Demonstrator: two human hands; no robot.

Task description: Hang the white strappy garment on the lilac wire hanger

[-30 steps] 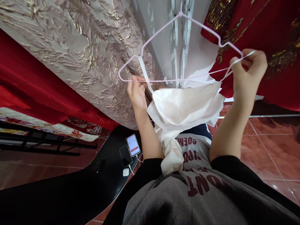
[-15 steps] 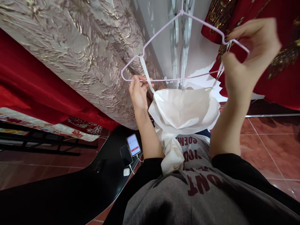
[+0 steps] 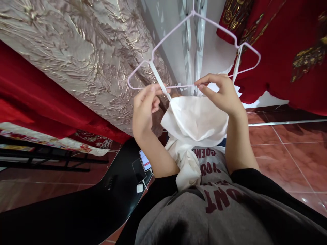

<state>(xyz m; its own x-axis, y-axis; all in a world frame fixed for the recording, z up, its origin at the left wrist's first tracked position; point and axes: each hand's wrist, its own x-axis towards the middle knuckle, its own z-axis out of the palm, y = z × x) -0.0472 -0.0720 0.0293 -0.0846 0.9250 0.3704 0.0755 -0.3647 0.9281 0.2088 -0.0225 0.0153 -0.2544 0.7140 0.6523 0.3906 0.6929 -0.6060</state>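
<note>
A pale pink clothes hanger [image 3: 176, 33] is held up before me. By two thin straps, one in each shoulder notch, hangs a white garment [image 3: 198, 117] with a ruffled top edge; its lower part falls bunched against my shirt. My left hand [image 3: 144, 107] is closed at the hanger's lower bar, beside the left strap [image 3: 158, 77], its fingertips partly behind that strap. With thumb and fingers, my right hand [image 3: 223, 93] pinches the lower bar near its middle. The right strap [image 3: 237, 63] hangs free of my fingers in its notch.
A crinkled champagne-coloured gown [image 3: 102, 51] hangs at the left, and red gold-embroidered fabric [image 3: 281, 68] at the right. A black bench-like surface [image 3: 102, 200] bears a dark phone [image 3: 139, 170], a lit phone [image 3: 145, 160] and a small white case [image 3: 139, 188]. Red floor tiles [image 3: 288, 160] lie below.
My right hand has let go of the right strap at the hanger's notch and moved left and down to the lower bar. The hanger has shifted slightly left.
</note>
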